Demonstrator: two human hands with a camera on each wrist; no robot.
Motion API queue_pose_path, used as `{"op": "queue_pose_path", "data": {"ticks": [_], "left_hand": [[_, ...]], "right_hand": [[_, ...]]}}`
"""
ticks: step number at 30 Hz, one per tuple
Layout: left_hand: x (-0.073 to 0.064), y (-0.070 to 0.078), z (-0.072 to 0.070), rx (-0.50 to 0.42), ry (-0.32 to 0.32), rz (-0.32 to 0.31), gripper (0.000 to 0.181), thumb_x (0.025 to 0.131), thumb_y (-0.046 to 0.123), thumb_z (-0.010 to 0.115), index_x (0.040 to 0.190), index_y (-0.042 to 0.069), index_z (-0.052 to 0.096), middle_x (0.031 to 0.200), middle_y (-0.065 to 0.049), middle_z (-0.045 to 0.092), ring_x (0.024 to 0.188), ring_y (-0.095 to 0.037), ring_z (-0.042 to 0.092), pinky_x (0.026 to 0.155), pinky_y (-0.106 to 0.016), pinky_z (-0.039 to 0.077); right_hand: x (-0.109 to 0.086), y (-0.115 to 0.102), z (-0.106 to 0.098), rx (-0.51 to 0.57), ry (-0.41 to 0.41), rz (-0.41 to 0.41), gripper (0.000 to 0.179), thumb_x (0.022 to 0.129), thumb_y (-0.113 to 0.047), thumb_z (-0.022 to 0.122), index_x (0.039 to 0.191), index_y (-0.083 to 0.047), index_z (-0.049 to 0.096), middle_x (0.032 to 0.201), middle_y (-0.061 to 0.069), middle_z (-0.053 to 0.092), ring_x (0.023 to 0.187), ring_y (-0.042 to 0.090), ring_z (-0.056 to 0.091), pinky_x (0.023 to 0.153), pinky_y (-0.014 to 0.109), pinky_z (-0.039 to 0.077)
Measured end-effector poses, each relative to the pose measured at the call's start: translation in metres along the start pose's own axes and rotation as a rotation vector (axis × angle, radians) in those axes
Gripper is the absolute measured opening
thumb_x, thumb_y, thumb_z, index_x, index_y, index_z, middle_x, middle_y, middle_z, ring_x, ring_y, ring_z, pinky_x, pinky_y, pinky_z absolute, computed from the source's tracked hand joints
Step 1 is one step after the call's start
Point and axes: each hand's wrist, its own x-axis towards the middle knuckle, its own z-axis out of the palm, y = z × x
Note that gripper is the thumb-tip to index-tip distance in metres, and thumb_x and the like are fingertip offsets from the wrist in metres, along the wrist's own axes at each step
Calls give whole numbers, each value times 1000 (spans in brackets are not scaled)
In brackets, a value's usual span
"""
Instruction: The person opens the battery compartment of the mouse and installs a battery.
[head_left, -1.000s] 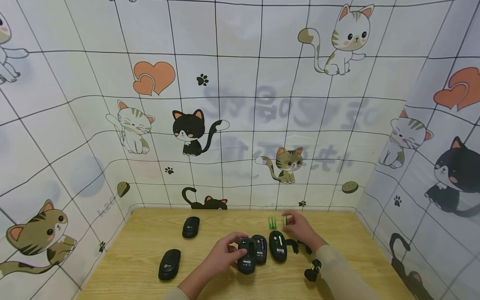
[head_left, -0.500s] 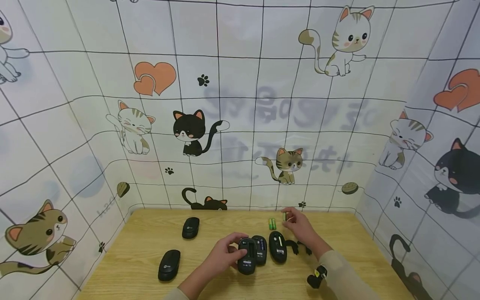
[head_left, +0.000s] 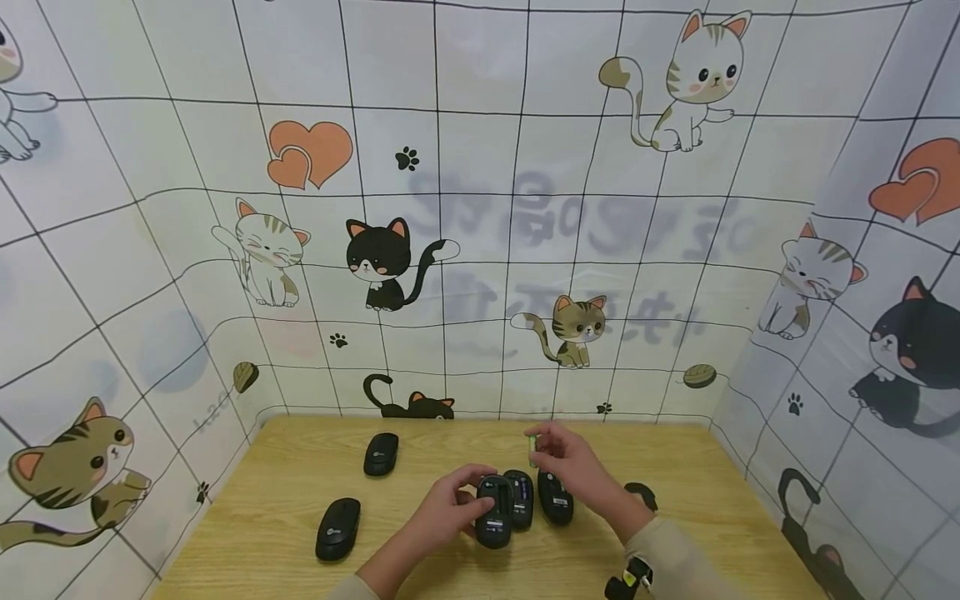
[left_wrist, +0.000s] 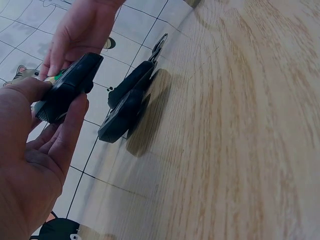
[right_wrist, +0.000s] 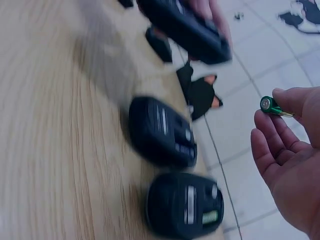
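My left hand (head_left: pixel 444 510) grips a black computer mouse (head_left: pixel 493 523), underside up, its long battery slot facing up. In the left wrist view, the gripped mouse (left_wrist: pixel 70 85) is raised off the table, thumb on one side and fingers on the other. To its right, my right hand (head_left: pixel 579 471) pinches a green battery (head_left: pixel 533 450) between thumb and fingertips. The battery's flat end (right_wrist: pixel 266 104) shows in the right wrist view. Two more mice lie underside up, a smaller mouse (head_left: pixel 521 504) and a second mouse (head_left: pixel 555 504); in the latter a battery (right_wrist: pixel 210 216) is visible.
Two black mice lie top side up on the left, a far mouse (head_left: pixel 381 454) and a near mouse (head_left: pixel 338 530). All rest on a wooden table (head_left: pixel 262 517), enclosed by a cat-print curtain (head_left: pixel 480 250). A dark object (head_left: pixel 642 495) is partly behind the right forearm.
My right hand has moved left with the battery, toward the gripped mouse. It now covers the spot where two green batteries lay. The left hand and its mouse have stayed still.
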Motion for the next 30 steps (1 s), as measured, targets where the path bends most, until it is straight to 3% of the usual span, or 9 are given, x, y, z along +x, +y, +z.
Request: {"op": "queue_pose_path", "data": {"ticks": [5,14,21,30], "left_hand": [[0,0,0,-3,0,3,39,107,9,74,145,18,69,119,-10,65,87,-22,75,62,-40,67],[-2,4,2,-5,-14,1,41,107,10,73,147,12,66,119,-10,65,87,-18,76,65,-40,68],[-1,3,2,0,-9,-15,40,107,10,73,147,16,67,120,-10,65,89,-21,76,65,-39,68],[0,2,2,-13,-2,1,39,109,12,72,147,15,66,123,-11,64,93,-23,77,66,-41,68]], "right_hand": [[-2,-16,12,44,-39,-8,33,107,-11,74,139,-8,67,106,11,67,94,41,69,81,39,62],[-11,-28,37,75,-53,3,33,106,-12,76,138,-13,68,110,10,68,97,22,71,80,34,61],[-18,-31,52,-15,-2,-39,33,105,-16,79,136,-20,70,109,2,69,98,17,69,82,30,59],[-24,-32,58,-109,4,-87,33,106,-16,78,135,-26,69,107,-6,70,95,14,67,81,30,58]]}}
